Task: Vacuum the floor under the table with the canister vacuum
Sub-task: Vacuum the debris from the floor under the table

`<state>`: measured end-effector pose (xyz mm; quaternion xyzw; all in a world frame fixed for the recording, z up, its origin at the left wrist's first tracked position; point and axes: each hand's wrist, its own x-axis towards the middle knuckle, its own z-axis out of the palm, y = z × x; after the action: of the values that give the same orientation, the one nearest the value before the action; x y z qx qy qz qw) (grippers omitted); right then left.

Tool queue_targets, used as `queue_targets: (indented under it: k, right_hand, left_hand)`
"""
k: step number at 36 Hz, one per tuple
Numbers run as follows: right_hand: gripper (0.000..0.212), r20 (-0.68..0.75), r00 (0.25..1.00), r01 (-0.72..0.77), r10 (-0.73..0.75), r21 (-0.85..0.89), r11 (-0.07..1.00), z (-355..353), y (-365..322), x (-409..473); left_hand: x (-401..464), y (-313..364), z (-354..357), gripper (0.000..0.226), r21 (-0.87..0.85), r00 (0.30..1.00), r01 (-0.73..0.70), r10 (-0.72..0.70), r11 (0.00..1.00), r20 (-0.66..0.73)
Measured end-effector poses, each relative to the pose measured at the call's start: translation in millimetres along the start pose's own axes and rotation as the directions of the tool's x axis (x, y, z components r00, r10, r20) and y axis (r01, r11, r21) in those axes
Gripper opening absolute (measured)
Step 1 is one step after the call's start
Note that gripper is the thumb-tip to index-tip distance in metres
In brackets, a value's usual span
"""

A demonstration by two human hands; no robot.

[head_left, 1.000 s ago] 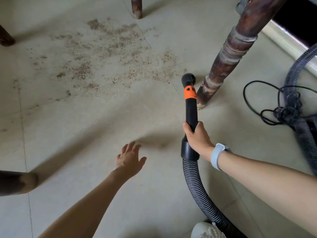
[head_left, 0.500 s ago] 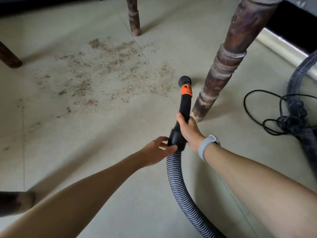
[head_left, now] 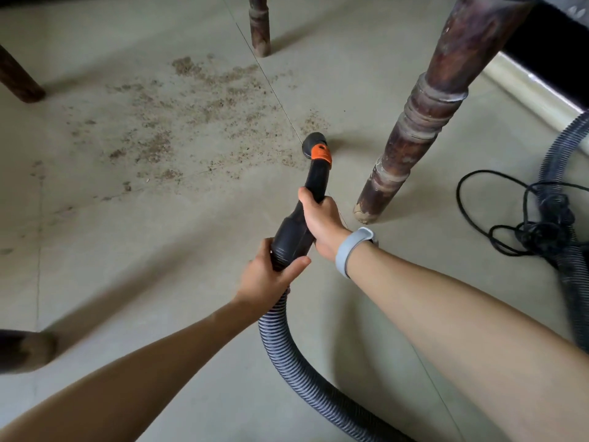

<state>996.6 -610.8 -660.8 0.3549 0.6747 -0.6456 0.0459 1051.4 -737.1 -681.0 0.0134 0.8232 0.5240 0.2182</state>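
Observation:
A black vacuum nozzle with an orange collar points at the pale tiled floor, its tip at the near right edge of a wide patch of brown crumbs. My right hand, a grey band on its wrist, grips the nozzle's middle. My left hand is closed around the thick black cuff where the ribbed grey hose joins. The hose curves down and off to the lower right. The canister itself is out of view.
A turned dark wooden table leg stands just right of the nozzle. More legs stand at the top centre, far left and lower left. A tangled black cord and another hose stretch lie at right.
My left hand came in from the open floor and closed on the hose cuff. The nozzle has tilted and edged left toward the crumbs, and the view has shifted back slightly.

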Motion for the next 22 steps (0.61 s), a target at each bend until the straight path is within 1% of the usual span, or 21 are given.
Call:
queue_targets:
  k: [1, 2, 4, 5, 6, 7, 8, 9, 10, 11, 12, 13, 14, 16, 19, 22]
  right_hand:
    - [0.033, -0.006, 1.0, -0.013, 0.013, 0.019, 1.0, 2.6, -1.3, -0.2]
    - [0.033, -0.011, 1.0, -0.018, 0.019, 0.04, 0.999, 5.2, -2.3, -2.1]
    - [0.031, -0.009, 1.0, -0.017, 0.018, 0.078, 0.997, 11.1, -1.1, -4.6]
    - [0.03, -0.008, 1.0, -0.013, 0.014, 0.097, 0.995, 13.0, -1.8, -6.8]
    - [0.027, -0.009, 1.0, -0.007, 0.009, 0.112, 0.994, 13.9, -4.2, -8.5]
    - [0.024, -0.007, 1.0, 0.002, -0.001, 0.121, 0.993, 13.2, -8.3, -10.5]
    - [0.023, -0.001, 1.0, 0.017, -0.017, 0.126, 0.992, 11.3, -12.4, -11.8]
    - [0.022, 0.006, 0.999, 0.033, -0.034, 0.139, 0.99, 9.0, -16.8, -12.5]
    - [0.022, 0.016, 0.999, 0.042, -0.045, 0.163, 0.986, 6.7, -20.9, -12.8]
    - [0.021, 0.03, 0.998, 0.044, -0.05, 0.181, 0.983, 5.2, -24.4, -14.3]
    - [0.02, 0.039, 0.997, 0.056, -0.065, 0.181, 0.982, 4.3, -27.0, -16.3]
    - [0.02, 0.037, 0.996, 0.073, -0.08, 0.159, 0.985, 5.5, -27.7, -18.1]
    - [0.02, 0.025, 0.995, 0.098, -0.101, 0.108, 0.989, 7.4, -28.0, -19.2]
    - [0.025, -0.019, 0.991, 0.135, -0.135, -0.008, 0.991, 13.8, -27.3, -21.8]
    - [0.034, -0.087, 0.985, 0.136, -0.149, -0.137, 0.981, 20.1, -28.9, -26.7]
    - [0.041, -0.15, 0.976, 0.12, -0.16, -0.242, 0.963, 18.2, -28.5, -28.3]
  left_hand:
    - [0.0, -1.2, -3.3, 0.054, 0.106, 0.999, -0.008, 0.013, 0.994, -0.043]
    - [-0.4, -2.1, -5.8, 0.06, 0.172, 0.997, -0.015, 0.028, 0.985, -0.075]
    - [-2.7, -1.7, -8.8, 0.064, 0.183, 0.996, -0.026, 0.041, 0.983, -0.081]
    - [-4.8, 0.5, -10.9, 0.061, 0.122, 0.998, -0.021, 0.028, 0.992, -0.057]
    - [-6.6, 2.8, -13.8, 0.056, 0.017, 1.0, 0.004, -0.004, 1.0, -0.005]
    - [-8.5, 4.8, -17.6, 0.049, -0.133, 0.996, 0.055, -0.045, 0.99, 0.079]
    - [-11.1, 6.3, -22.0, 0.044, -0.292, 0.979, 0.141, -0.089, 0.946, 0.185]
    - [-14.4, 6.3, -26.1, 0.04, -0.405, 0.95, 0.229, -0.114, 0.885, 0.289]
    - [-17.8, 5.3, -28.7, 0.038, -0.455, 0.925, 0.282, -0.115, 0.844, 0.361]
    - [-20.7, 3.9, -29.5, 0.036, -0.447, 0.915, 0.29, -0.107, 0.846, 0.39]
    - [-23.1, 2.8, -29.3, 0.034, -0.404, 0.917, 0.266, -0.101, 0.875, 0.385]
    - [-24.5, 1.8, -27.8, 0.03, -0.336, 0.932, 0.213, -0.087, 0.917, 0.352]
    - [-25.2, 0.5, -25.3, 0.027, -0.263, 0.951, 0.153, -0.07, 0.952, 0.3]
    - [-25.7, -2.7, -18.3, 0.024, -0.132, 0.983, 0.075, -0.051, 0.988, 0.175]
    - [-25.9, -10.0, -8.6, 0.029, 0.095, 0.999, 0.03, -0.031, 0.995, 0.007]
    - [-27.1, -15.6, -3.5, 0.037, 0.191, 0.999, 0.009, -0.001, 0.982, -0.046]
